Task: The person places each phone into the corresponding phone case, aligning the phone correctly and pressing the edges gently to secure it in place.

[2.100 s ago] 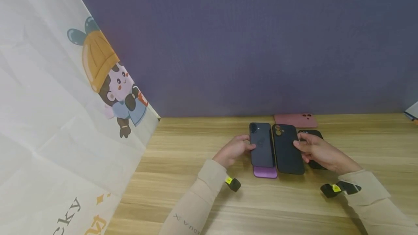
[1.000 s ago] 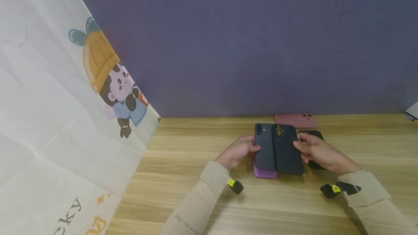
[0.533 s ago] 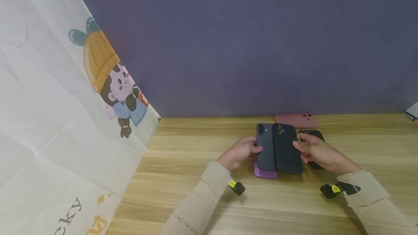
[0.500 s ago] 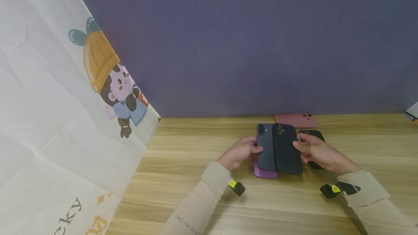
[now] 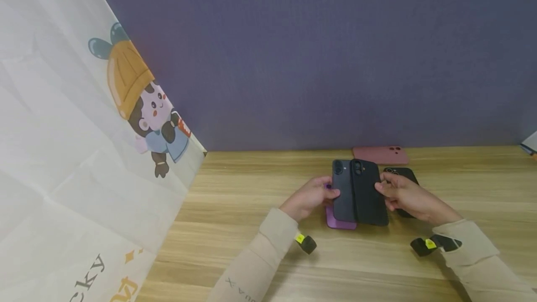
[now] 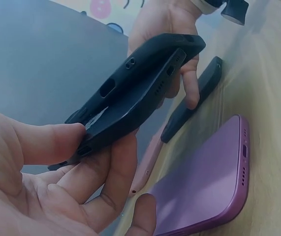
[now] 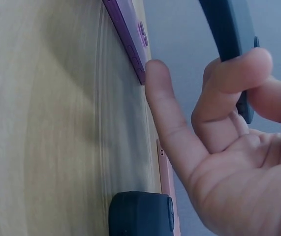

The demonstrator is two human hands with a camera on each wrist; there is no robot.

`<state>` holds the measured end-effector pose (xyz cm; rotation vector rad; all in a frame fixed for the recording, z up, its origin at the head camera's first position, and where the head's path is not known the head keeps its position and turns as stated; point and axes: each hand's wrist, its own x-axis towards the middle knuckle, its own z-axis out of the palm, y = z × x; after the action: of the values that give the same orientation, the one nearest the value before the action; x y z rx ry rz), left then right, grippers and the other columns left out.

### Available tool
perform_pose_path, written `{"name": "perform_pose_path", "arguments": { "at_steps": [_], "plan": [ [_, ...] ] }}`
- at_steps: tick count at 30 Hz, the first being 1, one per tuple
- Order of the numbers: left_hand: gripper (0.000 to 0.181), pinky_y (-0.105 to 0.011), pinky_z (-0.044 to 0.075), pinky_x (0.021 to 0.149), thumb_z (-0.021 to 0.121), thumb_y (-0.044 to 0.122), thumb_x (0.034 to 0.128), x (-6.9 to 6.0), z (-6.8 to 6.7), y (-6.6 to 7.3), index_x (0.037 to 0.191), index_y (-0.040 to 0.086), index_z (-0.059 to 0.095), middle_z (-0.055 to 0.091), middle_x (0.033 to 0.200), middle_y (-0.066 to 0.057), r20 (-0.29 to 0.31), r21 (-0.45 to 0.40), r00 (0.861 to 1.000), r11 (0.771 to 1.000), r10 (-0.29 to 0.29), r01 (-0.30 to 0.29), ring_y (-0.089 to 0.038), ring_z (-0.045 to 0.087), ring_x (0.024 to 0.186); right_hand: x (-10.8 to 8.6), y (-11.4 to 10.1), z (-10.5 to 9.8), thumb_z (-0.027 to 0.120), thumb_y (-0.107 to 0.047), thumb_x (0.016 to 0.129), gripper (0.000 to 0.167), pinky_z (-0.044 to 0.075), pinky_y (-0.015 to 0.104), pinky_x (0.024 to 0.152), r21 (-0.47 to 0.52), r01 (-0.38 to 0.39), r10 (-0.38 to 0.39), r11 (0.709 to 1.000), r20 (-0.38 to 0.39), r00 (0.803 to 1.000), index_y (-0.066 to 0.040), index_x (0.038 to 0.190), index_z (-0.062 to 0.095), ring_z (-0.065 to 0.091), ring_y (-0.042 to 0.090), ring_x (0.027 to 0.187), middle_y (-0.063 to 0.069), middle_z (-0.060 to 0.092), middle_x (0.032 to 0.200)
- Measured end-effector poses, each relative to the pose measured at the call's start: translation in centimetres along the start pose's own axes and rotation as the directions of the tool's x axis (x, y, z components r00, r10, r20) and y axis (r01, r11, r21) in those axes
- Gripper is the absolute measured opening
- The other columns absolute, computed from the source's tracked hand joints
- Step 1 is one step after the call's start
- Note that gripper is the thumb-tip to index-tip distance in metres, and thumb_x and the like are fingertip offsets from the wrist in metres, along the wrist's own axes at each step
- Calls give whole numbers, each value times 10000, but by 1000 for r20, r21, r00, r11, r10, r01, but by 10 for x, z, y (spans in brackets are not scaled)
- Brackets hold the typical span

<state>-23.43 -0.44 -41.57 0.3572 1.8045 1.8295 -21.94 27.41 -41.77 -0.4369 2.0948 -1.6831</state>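
My left hand [image 5: 310, 197] grips the left edge of a dark blue-grey phone [image 5: 341, 199], thumb on top. My right hand [image 5: 410, 195] pinches the right edge of a black phone case [image 5: 372, 199] with a camera cutout at its upper left. The case overlaps the phone's right side, both held above the table. In the left wrist view, the phone's port end [image 6: 157, 86] lies at a slant against the case [image 6: 113, 83], with a wedge-shaped gap between them. The phone's covered right side is hidden from above. In the right wrist view, one finger stretches out below the case [image 7: 229, 29].
A purple phone [image 5: 340, 224] lies on the wooden table [image 5: 243, 190] under the held pair. Behind are a pink phone [image 5: 377, 155], near the dark wall panel [image 5: 319, 59], and a black phone or case [image 5: 406, 175] partly behind my right hand. A white printed sheet [image 5: 63, 153] hangs left.
My left hand has moved the phone rightward from beside the case until the case overlaps it. The cutout now looks darker. My right hand has barely shifted.
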Motion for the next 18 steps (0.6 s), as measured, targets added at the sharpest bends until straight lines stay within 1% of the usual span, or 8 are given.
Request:
{"name": "perform_pose_path", "arguments": {
  "at_steps": [5,8,10,13,16,18],
  "plan": [
    [228,-351,583,867,570,-5,991,1,1,0,1206,-51,629,707,1113,-232,-3,2,1000,1000,2,-2,-134,678,813,0,0,2,416,-241,1116,291,214,466,603,18,-2,2,1000,-3,1000,-67,970,234,486,115,582,-65,344,742],
    [238,-348,584,868,567,-10,991,1,2,-1,1217,-48,629,704,1131,-255,-3,0,1000,1000,1,-1,-133,680,818,1,1,2,419,-236,1114,277,223,450,580,26,-5,6,1000,-10,1000,-68,974,250,495,112,582,-68,370,735],
    [244,-348,585,874,562,-14,991,1,2,-1,1224,-48,626,699,1152,-273,-1,-3,1000,1000,-1,1,-130,681,826,2,2,2,419,-230,1114,262,255,420,548,25,-5,6,1000,-13,1000,-68,980,262,502,112,582,-69,386,730],
    [244,-348,585,877,560,-17,992,0,2,-1,1224,-51,627,698,1158,-280,-1,-8,1000,1000,-1,1,-130,681,827,2,3,2,418,-221,1114,239,345,358,528,17,-4,4,1000,-17,1000,-70,992,277,513,114,584,-67,404,726],
    [239,-342,584,875,563,-7,995,0,2,-1,1221,-47,628,710,1108,-238,-1,-6,1000,1000,0,0,-126,674,825,2,3,2,417,-219,1114,233,420,318,549,11,-3,3,1000,-14,1000,-74,994,280,525,114,586,-68,413,724],
    [240,-330,582,869,570,1,995,0,3,-1,1224,-38,628,712,1051,-174,-3,-2,1000,1000,-2,2,-122,667,820,2,2,3,419,-218,1114,231,439,312,557,13,0,0,1000,-9,1000,-74,995,283,531,114,589,-67,422,725]
  ]
}}
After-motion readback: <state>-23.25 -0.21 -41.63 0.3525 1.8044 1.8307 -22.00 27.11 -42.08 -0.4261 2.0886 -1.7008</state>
